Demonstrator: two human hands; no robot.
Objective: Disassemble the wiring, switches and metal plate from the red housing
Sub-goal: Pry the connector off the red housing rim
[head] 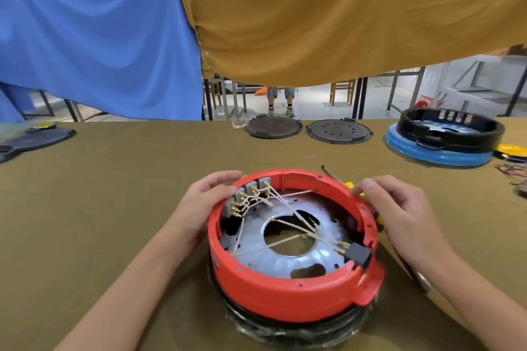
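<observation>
The round red housing (285, 293) stands open side up on a black ring near the table's front. Inside lies a silvery metal plate (256, 248) with a large centre hole. Grey switches (251, 191) with brass terminals line the far-left wall. White wires (296, 216) run from them across the plate to a black connector block (358, 255) at the right rim. My left hand (205, 202) grips the housing's left outer wall, fingers curled over the rim by the switches. My right hand (399, 208) holds the right rim, thumb on its edge.
A yellow-handled screwdriver (336, 178) lies behind the housing, partly under my right hand. Two dark round lids (273, 128) (339, 131) sit at the far edge. A black ring on a blue base (442, 142) stands far right, with loose coloured wires (513, 171) beside it.
</observation>
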